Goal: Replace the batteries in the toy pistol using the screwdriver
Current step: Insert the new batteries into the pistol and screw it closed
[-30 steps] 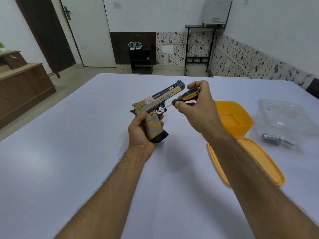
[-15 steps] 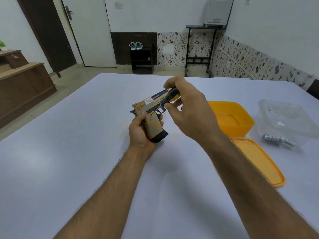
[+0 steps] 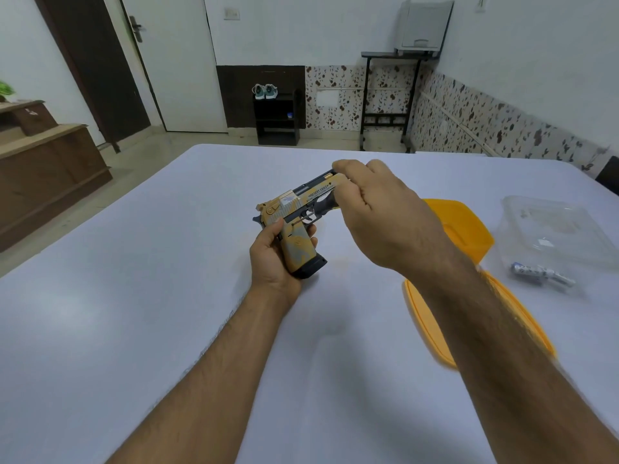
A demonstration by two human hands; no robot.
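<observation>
A tan and black toy pistol (image 3: 294, 202) is held upright above the white table (image 3: 134, 296), with my left hand (image 3: 278, 259) wrapped around its grip. My right hand (image 3: 378, 209) is closed around the screwdriver (image 3: 324, 205), whose dark handle shows just below the barrel; its thin shaft reaches toward the trigger area. My right fingers cover the pistol's muzzle end. A pack of batteries (image 3: 539, 274) lies on the table at the right.
An open yellow container (image 3: 469, 226) sits to the right of my hands, with its yellow lid (image 3: 422, 316) lying in front of it. A clear plastic container (image 3: 556, 229) stands at the far right. A wooden cabinet (image 3: 43, 169) is off the table's left.
My right hand has rolled over so its back faces up, hiding the screwdriver's yellow handle, and has shifted slightly toward the pistol's barrel. My left hand keeps the grip still.
</observation>
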